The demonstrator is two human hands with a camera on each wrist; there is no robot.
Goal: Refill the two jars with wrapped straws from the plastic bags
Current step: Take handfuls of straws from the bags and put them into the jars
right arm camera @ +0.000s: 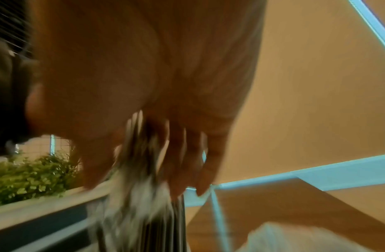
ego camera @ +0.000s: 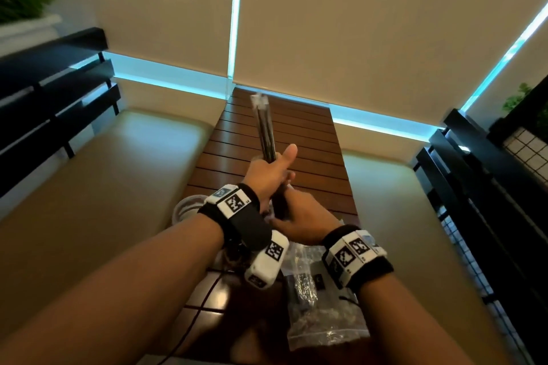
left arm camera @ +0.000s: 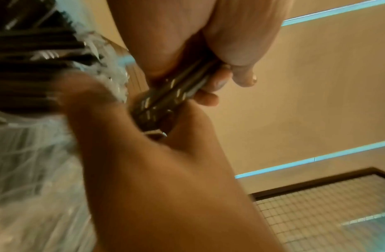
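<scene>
A bundle of black wrapped straws (ego camera: 265, 127) is held up over the slatted wooden table (ego camera: 311, 142), its clear wrapper tips pointing away from me. My left hand (ego camera: 268, 175) grips the bundle around its middle, thumb raised. My right hand (ego camera: 299, 219) grips the lower end just below it. The left wrist view shows both hands curled round the straws (left arm camera: 165, 98). The right wrist view is blurred, with fingers around the straws (right arm camera: 152, 221). A clear jar (ego camera: 185, 207) stands behind my left wrist, mostly hidden. A plastic bag (ego camera: 326, 323) with more straws lies on the table under my right wrist.
Cushioned benches (ego camera: 89, 187) flank the narrow table on both sides. Black railings (ego camera: 44, 98) stand at the far left and right, with plants behind them. Window blinds close off the far end of the table.
</scene>
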